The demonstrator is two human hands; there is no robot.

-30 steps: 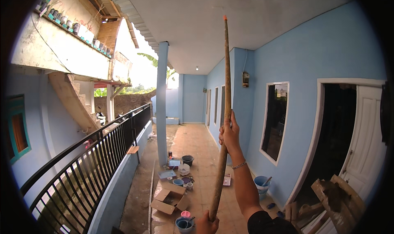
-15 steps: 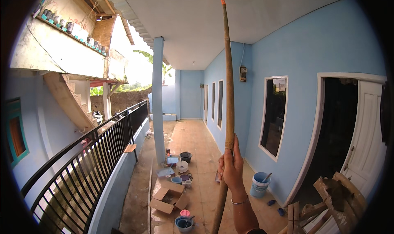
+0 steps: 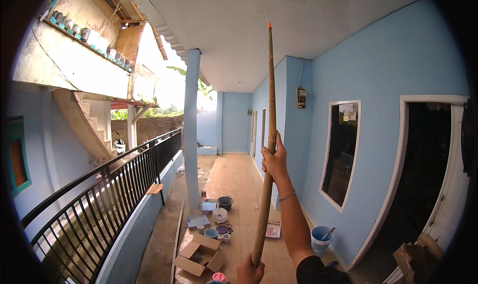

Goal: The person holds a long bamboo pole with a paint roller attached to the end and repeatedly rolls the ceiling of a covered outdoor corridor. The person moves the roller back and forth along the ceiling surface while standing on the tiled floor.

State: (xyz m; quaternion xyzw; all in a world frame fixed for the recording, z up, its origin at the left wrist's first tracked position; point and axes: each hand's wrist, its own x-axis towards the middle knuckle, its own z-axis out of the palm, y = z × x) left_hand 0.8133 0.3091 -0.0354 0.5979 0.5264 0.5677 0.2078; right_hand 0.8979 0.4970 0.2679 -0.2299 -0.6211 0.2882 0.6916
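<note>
A long wooden pole (image 3: 271,99), bamboo-like, rises in front of me and leans slightly. Its far end, tipped with orange, points up at the white ceiling (image 3: 318,15); whatever is fixed beyond that tip is too faint to make out. My right hand (image 3: 276,160), with a bracelet at the wrist, is closed around the pole's middle. Lower down, at the bottom of the view, my left hand (image 3: 250,271) is wrapped around the pole's near end, partly cut off by the edge.
Light blue walls with a window (image 3: 341,152) and a dark doorway (image 3: 423,179) stand on the right. A black railing (image 3: 124,177) and a blue post (image 3: 192,119) line the left. On the tiled floor lie an open cardboard box (image 3: 216,264), several tubs and a bucket (image 3: 321,241).
My left hand has come into view, gripping the pole's lower end. My right hand has moved higher and farther forward, and the orange tip sits lower in the picture.
</note>
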